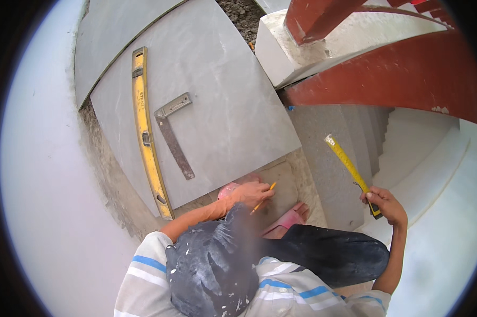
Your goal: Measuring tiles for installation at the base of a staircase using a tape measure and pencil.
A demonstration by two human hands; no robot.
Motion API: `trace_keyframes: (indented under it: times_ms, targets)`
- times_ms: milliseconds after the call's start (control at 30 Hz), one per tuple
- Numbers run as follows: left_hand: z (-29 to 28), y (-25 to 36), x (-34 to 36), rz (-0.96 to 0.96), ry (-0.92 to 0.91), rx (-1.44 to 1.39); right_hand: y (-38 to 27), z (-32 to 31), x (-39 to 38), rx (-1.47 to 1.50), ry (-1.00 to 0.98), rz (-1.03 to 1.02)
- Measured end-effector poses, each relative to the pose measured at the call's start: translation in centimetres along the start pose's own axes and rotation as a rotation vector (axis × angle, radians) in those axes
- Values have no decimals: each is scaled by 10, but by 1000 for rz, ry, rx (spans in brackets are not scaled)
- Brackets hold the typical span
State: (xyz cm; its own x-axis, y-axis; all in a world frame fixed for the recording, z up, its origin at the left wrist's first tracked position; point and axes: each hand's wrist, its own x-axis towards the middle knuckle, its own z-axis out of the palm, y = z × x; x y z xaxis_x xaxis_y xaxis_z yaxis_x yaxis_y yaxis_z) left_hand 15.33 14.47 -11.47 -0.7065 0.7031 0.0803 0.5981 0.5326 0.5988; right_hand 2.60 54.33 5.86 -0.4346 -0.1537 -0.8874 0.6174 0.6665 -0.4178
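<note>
My left hand (pixel 249 194) is closed around a yellow pencil (pixel 257 206), low over the near edge of a large grey tile (pixel 233 111). In my right hand (pixel 386 205), out to the right, is a tape measure (pixel 348 163) with a short length of its yellow blade pulled out, pointing up and to the left. On the tile lies a try square (pixel 173 145) with a rusty blade. Left of it rests a long yellow spirit level (pixel 144 119), running from far to near. Neither hand touches these two tools.
A white wall (pixel 43 116) rises on the left. Grey stairs (pixel 339 153) descend to the right, below a red curved railing beam (pixel 397 74) and a white post base (pixel 278 50). My pink-sandalled foot (pixel 289 219) stands on bare cement (pixel 275 177) by the tile's edge.
</note>
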Motion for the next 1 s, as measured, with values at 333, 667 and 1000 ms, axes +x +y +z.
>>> trace_keyframes:
  times_ms: [333, 667, 1000]
  targets:
    - [28, -11, -6, -31, -108, -283, -19, 4, -1, -80, 19, 8]
    - [26, -5, -8, -173, 43, -157, -16, 2, -13, -66, 18, -28]
    - [47, -9, -12, -113, 21, -238, -21, 1, -15, -110, 59, -3]
